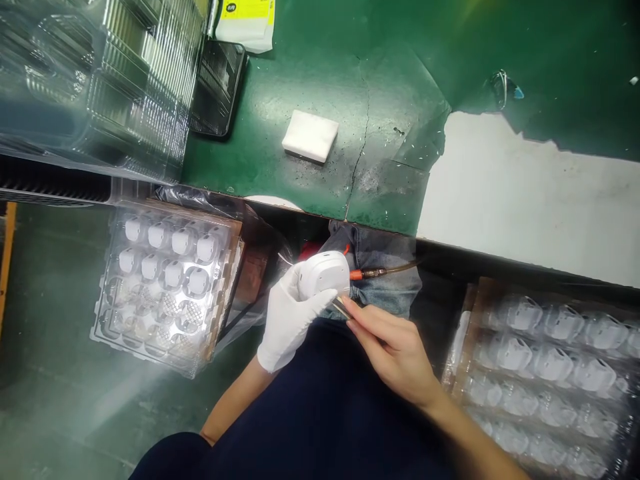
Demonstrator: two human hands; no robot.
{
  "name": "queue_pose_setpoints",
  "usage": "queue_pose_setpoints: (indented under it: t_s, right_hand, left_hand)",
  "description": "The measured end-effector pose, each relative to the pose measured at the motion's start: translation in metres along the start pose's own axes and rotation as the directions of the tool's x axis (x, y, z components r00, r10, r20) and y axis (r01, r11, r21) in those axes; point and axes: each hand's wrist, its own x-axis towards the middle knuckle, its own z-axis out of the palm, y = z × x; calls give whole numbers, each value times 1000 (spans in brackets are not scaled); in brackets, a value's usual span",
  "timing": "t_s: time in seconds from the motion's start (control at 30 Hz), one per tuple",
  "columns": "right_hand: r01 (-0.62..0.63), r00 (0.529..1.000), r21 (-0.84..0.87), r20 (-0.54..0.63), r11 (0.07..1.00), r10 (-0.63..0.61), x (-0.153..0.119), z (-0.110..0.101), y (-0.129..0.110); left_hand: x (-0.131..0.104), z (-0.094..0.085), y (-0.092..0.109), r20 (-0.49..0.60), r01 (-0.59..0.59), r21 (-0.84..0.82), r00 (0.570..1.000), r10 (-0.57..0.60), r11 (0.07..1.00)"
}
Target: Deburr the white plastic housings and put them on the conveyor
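My left hand (pixel 287 320), in a white glove, grips a rounded white plastic housing (pixel 326 272) above my lap. A slot and small holes show on the housing. Bare-skinned, my right hand (pixel 397 347) pinches a thin, dark, flat-looking tool (pixel 341 307) between thumb and fingers. Its tip reaches the lower edge of the housing, close to my left thumb; whether it touches is hard to tell. What the tool is exactly, I cannot make out. Just behind the housing lies an air hose with an orange fitting (pixel 356 275).
A clear tray (pixel 107 313) with white housings stands at the left, another tray (pixel 475 373) at the right. On the green bench (pixel 310 73) are a white sponge block (pixel 311 135), a phone (pixel 220 90), stacked clear trays (pixel 100 87) and a white sheet (pixel 525 193).
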Motion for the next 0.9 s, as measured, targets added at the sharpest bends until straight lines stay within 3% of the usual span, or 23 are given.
queue_pose_setpoints:
  t_s: [0.63, 0.8, 0.9]
  right_hand:
    - [11, 999, -44, 40, 999, -9, 1, -12, 0]
    - [-82, 993, 18, -83, 996, 83, -4, -8, 13]
    - [-244, 934, 110, -239, 963, 264, -4, 3, 23]
  left_hand:
    - [0, 0, -1, 66, 42, -21, 997, -40, 999]
    - [1, 2, -4, 28, 72, -116, 997, -69, 991]
    - [3, 5, -2, -23, 92, -172, 995, -97, 981]
